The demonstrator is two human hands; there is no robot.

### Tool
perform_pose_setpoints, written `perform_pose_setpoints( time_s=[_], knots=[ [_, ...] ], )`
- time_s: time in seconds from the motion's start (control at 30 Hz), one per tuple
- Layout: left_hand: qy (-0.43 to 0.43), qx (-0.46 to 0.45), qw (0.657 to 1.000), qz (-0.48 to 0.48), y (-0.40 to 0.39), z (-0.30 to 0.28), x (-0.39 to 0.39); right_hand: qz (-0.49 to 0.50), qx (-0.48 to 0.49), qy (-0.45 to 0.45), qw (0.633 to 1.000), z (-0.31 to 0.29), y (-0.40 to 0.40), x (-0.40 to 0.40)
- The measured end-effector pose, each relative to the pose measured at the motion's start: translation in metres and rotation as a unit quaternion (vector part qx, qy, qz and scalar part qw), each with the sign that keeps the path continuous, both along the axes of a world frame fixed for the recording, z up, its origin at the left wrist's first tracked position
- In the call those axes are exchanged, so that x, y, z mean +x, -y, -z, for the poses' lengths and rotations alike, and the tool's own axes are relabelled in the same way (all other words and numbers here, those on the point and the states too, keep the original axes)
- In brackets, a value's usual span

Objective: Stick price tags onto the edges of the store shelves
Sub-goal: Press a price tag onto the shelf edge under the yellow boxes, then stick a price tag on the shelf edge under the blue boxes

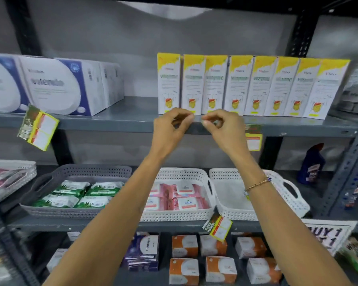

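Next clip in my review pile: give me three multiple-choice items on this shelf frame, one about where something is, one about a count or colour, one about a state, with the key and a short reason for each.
1. Where are both hands?
A. At the front edge of the shelf carrying the yellow-topped boxes
B. Inside the grey basket
C. On the bottom shelf

2. How many yellow-topped boxes stand in the row?
A. Four
B. Eight
C. Twelve

3. In what state is the white basket on the right?
A. Full of green packs
B. Tipped over
C. Empty, as far as visible

Key:
1 A: the left hand and right hand pinch together at the shelf edge.
2 B: eight yellow-topped boxes stand side by side.
3 C: the white basket shows only its bare floor.
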State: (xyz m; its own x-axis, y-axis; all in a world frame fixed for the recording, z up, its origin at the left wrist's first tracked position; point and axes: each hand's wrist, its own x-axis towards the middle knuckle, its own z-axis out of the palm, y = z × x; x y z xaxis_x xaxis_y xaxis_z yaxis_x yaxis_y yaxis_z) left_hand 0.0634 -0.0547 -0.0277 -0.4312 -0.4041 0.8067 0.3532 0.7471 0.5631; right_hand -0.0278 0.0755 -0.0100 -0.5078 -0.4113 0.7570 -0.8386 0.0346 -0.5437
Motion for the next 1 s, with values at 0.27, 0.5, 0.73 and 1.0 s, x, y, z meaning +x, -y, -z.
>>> perform_pose_setpoints(
  time_s=[0.27,0.5,0.73,1.0],
  knots=[
    [-0.066,-0.003,0.984,-0.168,0.101,-0.008,0.124,-0.108,0.022,-0.049,0.993,-0.016,0.124,0.088],
    [-0.153,0.121,0.928,-0.319,0.181,0.008,0.213,-0.171,0.065,-0.103,0.978,-0.037,0.223,0.162],
    [-0.144,0.259,0.88,-0.372,0.231,0.044,0.246,-0.132,0.133,-0.177,0.966,-0.055,0.288,0.214],
    [-0.061,0.287,0.906,-0.306,0.258,0.069,0.253,-0.082,0.173,-0.236,0.953,-0.056,0.318,0.237]
  ],
)
